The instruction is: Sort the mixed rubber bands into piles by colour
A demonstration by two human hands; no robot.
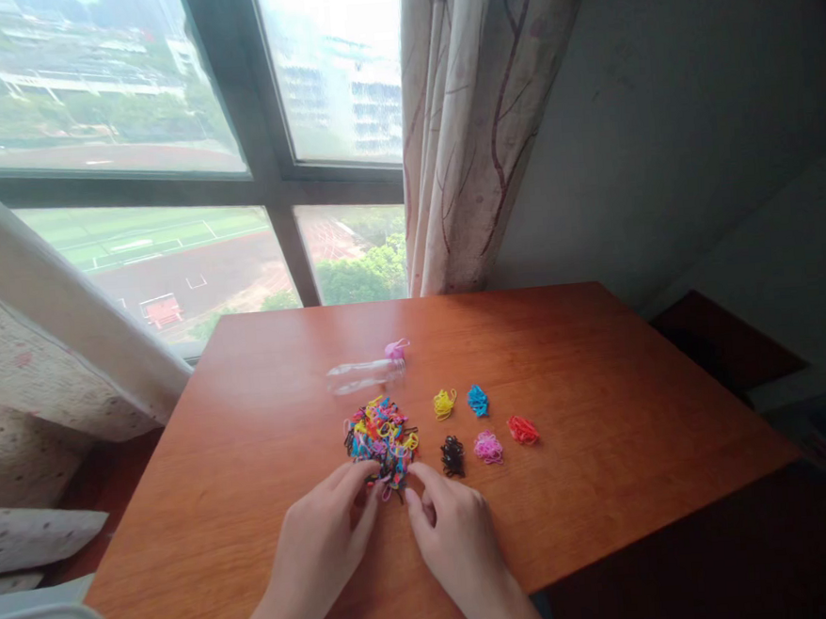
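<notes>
A heap of small mixed-colour rubber bands (380, 429) lies on the wooden table before me. At the heap's near left edge is my left hand (329, 518), its thumb and index finger closing on bands there; which ones they grip is too small to make out. From the near right side my right hand (452, 524) reaches to the heap, fingers bent, a gap showing between thumb and index fingertips. Right of the heap lie single-colour clumps: yellow bands (445, 402), blue bands (477, 400), black bands (453, 457), pink bands (489, 447) and red bands (523, 430).
Behind the heap rests a clear plastic bag (361, 377) with a pink piece (396, 349) at its end. The wooden table (601, 372) reaches to a window (276, 178) with curtains (470, 107). A white curved rail (73, 611) stands at the lower left.
</notes>
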